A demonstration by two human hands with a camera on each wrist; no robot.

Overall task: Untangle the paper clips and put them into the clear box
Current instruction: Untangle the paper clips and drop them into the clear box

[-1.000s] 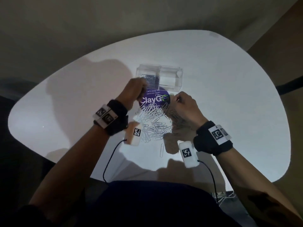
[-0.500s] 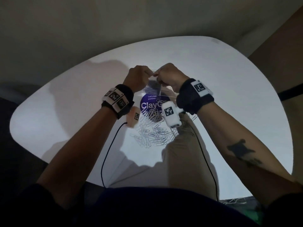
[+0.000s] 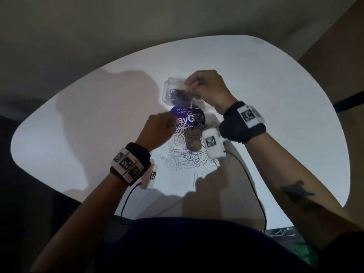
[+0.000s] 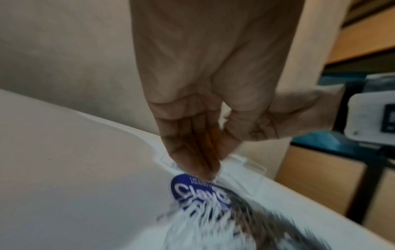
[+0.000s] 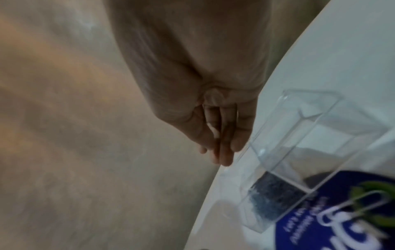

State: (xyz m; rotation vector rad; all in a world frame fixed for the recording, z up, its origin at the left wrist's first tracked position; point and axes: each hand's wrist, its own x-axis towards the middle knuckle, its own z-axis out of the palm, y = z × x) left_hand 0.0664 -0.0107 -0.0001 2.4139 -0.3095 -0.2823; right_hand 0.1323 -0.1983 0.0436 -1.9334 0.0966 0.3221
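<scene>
The clear box [image 3: 173,85] stands at the back of the white table [image 3: 275,95], with dark clips heaped in its left compartment [image 5: 275,199]. My right hand [image 3: 187,87] hovers over the box. Its fingers are bunched together [image 5: 222,152] and pinch a thin wire paper clip. A pile of silver paper clips [image 3: 183,154] lies in front of the box. At the pile's far-left edge my left hand [image 3: 171,123] has its thumb pressed to its fingers [image 4: 215,162], and a glint of wire shows at the tips. The left wrist view is blurred.
A round purple sticker [image 3: 189,115] lies between box and pile, with a loose clip [image 5: 352,206] on it. One clip [image 3: 195,179] lies apart toward me. Wrist-camera cables [image 3: 254,190] trail over the near table edge.
Half a second ago both hands met fingertip to fingertip over the box. Since then the left hand has dropped back toward me onto the pile. The right hand has stayed over the box.
</scene>
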